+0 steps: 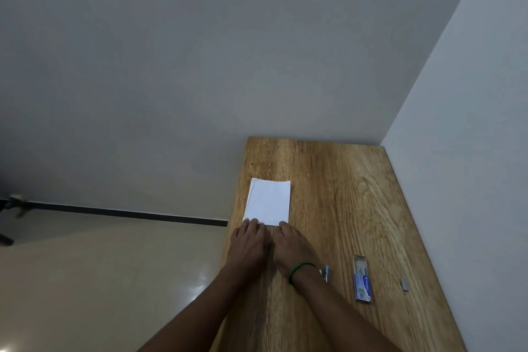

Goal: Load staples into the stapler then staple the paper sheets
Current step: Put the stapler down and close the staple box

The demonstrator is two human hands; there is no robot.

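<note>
Stapler (326, 272) mostly hidden behind the wrist of the right hand (291, 248); at three o'clock from it, a grey speck (405, 285) too small to identify.

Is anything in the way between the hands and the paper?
Nothing visible is. The left hand and the right hand both touch the near edge of the paper sheets on the table.

I count one paper stack (268, 202), one staple box (362, 280), one loose staple strip (405, 285), one half-hidden stapler (326, 272), and two hands: my left hand (249, 243) and right hand (292, 249).
</note>
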